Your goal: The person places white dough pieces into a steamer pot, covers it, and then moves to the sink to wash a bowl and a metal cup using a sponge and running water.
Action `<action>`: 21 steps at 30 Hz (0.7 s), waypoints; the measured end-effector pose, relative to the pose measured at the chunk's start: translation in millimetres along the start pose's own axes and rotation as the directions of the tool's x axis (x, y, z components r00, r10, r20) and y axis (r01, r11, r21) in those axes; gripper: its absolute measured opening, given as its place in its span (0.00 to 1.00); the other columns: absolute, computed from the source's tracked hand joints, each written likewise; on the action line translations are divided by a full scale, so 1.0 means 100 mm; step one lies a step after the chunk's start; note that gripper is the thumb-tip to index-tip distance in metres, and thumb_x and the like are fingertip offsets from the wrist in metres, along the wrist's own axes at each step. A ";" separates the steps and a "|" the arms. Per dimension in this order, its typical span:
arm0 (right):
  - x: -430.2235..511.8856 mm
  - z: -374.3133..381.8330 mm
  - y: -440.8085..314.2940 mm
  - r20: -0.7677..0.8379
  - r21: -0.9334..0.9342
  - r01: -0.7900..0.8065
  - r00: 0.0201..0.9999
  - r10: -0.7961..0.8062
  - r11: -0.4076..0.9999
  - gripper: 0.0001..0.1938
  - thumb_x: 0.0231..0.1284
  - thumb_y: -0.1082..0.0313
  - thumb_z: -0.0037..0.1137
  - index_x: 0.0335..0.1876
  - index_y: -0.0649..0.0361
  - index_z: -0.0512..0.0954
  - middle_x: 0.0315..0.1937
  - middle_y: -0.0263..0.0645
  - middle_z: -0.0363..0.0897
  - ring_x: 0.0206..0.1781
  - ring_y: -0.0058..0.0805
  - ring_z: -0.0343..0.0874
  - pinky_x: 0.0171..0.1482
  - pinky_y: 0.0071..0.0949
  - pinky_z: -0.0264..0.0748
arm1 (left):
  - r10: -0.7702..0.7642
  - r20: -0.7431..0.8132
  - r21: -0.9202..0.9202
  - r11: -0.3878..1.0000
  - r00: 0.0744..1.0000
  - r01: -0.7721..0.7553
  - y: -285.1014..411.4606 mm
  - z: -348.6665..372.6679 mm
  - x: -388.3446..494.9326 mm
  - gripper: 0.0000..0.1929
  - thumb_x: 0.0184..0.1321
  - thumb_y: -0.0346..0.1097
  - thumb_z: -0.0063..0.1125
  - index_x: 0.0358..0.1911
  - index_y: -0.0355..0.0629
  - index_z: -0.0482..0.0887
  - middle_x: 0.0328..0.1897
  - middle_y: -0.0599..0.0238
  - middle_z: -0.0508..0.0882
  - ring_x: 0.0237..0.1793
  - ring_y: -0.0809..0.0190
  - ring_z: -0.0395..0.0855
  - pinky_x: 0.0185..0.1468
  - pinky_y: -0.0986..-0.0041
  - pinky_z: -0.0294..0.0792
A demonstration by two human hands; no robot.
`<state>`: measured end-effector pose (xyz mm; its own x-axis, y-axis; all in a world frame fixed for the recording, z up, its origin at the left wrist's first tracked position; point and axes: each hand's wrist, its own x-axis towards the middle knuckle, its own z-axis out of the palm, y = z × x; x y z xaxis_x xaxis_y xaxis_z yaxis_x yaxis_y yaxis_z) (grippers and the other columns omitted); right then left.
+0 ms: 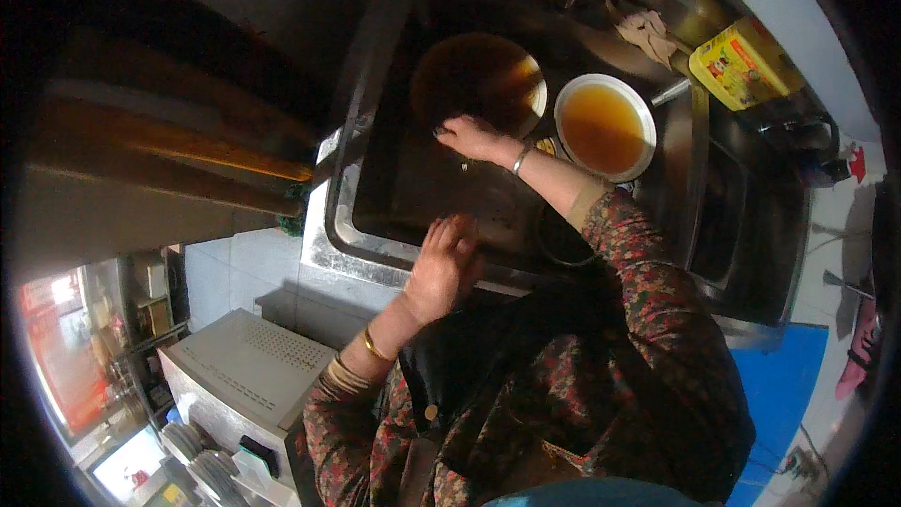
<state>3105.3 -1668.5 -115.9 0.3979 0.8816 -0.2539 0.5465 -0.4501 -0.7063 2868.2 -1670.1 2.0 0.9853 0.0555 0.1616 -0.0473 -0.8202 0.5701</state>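
Note:
A metal sink basin [436, 190] lies before me, much of it in shadow. Inside it stand a large round bowl of dark brown liquid [471, 77] and a smaller white-rimmed bowl of amber liquid [605, 127]. My right hand [475, 139] hovers at the near edge of the large bowl, fingers bent; a dark spot shows at its fingertips, and whether it grips anything is unclear. Over the sink's near left side is my left hand [447, 267], slightly blurred, fingers loosely curled and partly shaded, with no object visible in it. Beneath my right forearm a dark round vessel [566, 236] is partly hidden.
A yellow plastic container [746, 67] stands on the back ledge near a crumpled beige cloth [647, 32]. A second sink basin [718, 211] adjoins on the right. At lower left is a pale perforated metal cabinet [250, 359], with stacked plates [204, 465] by it.

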 end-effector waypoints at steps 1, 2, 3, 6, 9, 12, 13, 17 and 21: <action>-0.09 -0.08 -0.15 0.037 0.031 0.070 0.997 -0.071 0.997 0.17 0.62 0.59 0.49 0.50 0.61 0.77 0.53 0.53 0.74 0.55 0.51 0.73 0.55 0.41 0.71 | -0.005 0.066 0.120 0.993 0.998 -0.003 -0.09 -0.02 0.11 0.16 0.50 0.31 0.57 0.43 0.34 0.77 0.54 0.49 0.74 0.55 0.44 0.72 0.61 0.54 0.64; -0.14 -0.09 0.01 0.046 -0.007 0.177 0.983 -0.176 0.984 0.17 0.63 0.62 0.48 0.53 0.60 0.75 0.56 0.51 0.71 0.57 0.50 0.71 0.56 0.39 0.70 | 0.005 0.146 0.228 0.973 0.989 -0.039 -0.20 -0.03 0.30 0.15 0.52 0.33 0.55 0.44 0.34 0.78 0.53 0.51 0.75 0.55 0.47 0.73 0.60 0.54 0.65; -0.14 -0.12 0.18 0.104 0.011 0.175 0.979 -0.175 0.985 0.17 0.63 0.63 0.48 0.54 0.60 0.75 0.56 0.50 0.71 0.57 0.49 0.72 0.56 0.39 0.70 | -0.073 0.252 0.392 0.920 0.965 -0.033 -0.34 0.02 0.51 0.15 0.53 0.34 0.54 0.44 0.36 0.78 0.53 0.52 0.76 0.55 0.49 0.73 0.59 0.56 0.65; -0.19 -0.37 0.37 0.260 -0.135 0.100 0.964 -0.062 0.986 0.17 0.64 0.69 0.42 0.56 0.60 0.74 0.59 0.50 0.69 0.58 0.50 0.71 0.58 0.40 0.70 | -0.243 0.354 0.700 0.709 0.903 -0.084 -0.89 0.32 1.00 0.18 0.55 0.35 0.53 0.49 0.37 0.78 0.50 0.55 0.78 0.53 0.54 0.76 0.56 0.57 0.68; -0.23 -0.53 0.46 0.160 -0.495 -0.009 0.982 0.102 0.869 0.17 0.62 0.74 0.39 0.53 0.63 0.76 0.59 0.51 0.70 0.59 0.51 0.71 0.59 0.42 0.69 | -0.275 0.396 0.701 0.707 0.876 -0.095 -1.18 0.44 1.27 0.18 0.58 0.37 0.50 0.51 0.38 0.78 0.54 0.51 0.76 0.56 0.52 0.74 0.55 0.60 0.71; -0.09 -0.47 0.57 0.191 -0.597 0.043 0.978 0.090 0.801 0.14 0.61 0.72 0.43 0.49 0.60 0.78 0.55 0.50 0.73 0.57 0.49 0.73 0.58 0.45 0.70 | -0.357 0.553 0.627 0.774 0.753 -0.093 -1.53 0.67 1.36 0.20 0.62 0.35 0.46 0.56 0.35 0.75 0.59 0.48 0.73 0.61 0.50 0.71 0.56 0.61 0.71; -0.09 -0.49 0.36 0.170 -0.385 -0.170 0.953 0.251 0.907 0.16 0.65 0.66 0.38 0.47 0.61 0.79 0.55 0.51 0.73 0.58 0.50 0.73 0.59 0.46 0.69 | -0.398 0.541 0.621 0.783 0.740 -0.032 -1.56 0.68 1.36 0.21 0.63 0.35 0.46 0.58 0.35 0.74 0.62 0.48 0.71 0.62 0.49 0.69 0.58 0.59 0.70; 0.47 0.26 0.87 -0.291 -0.040 0.070 0.953 -0.079 0.997 0.19 0.68 0.58 0.36 0.52 0.59 0.76 0.58 0.49 0.73 0.63 0.48 0.69 0.65 0.41 0.62 | -0.322 0.557 0.643 0.750 0.765 -0.153 -1.63 0.85 1.52 0.22 0.63 0.36 0.48 0.61 0.40 0.72 0.65 0.52 0.71 0.67 0.50 0.65 0.69 0.62 0.56; 1.08 -0.03 0.68 -0.323 -0.624 0.110 0.865 -0.383 0.774 0.23 0.67 0.56 0.37 0.62 0.57 0.69 0.64 0.47 0.67 0.68 0.43 0.63 0.70 0.37 0.55 | -0.107 0.503 0.722 0.597 0.857 -0.349 -1.71 0.89 1.68 0.22 0.63 0.37 0.48 0.61 0.42 0.72 0.63 0.54 0.74 0.66 0.52 0.66 0.71 0.64 0.52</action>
<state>3187.3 -1604.3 -189.7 0.3731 0.8894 0.2641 0.9262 -0.3403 -0.1625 3056.3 -1571.5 -139.8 0.9326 -0.1511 -0.3279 -0.2537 -0.9204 -0.2975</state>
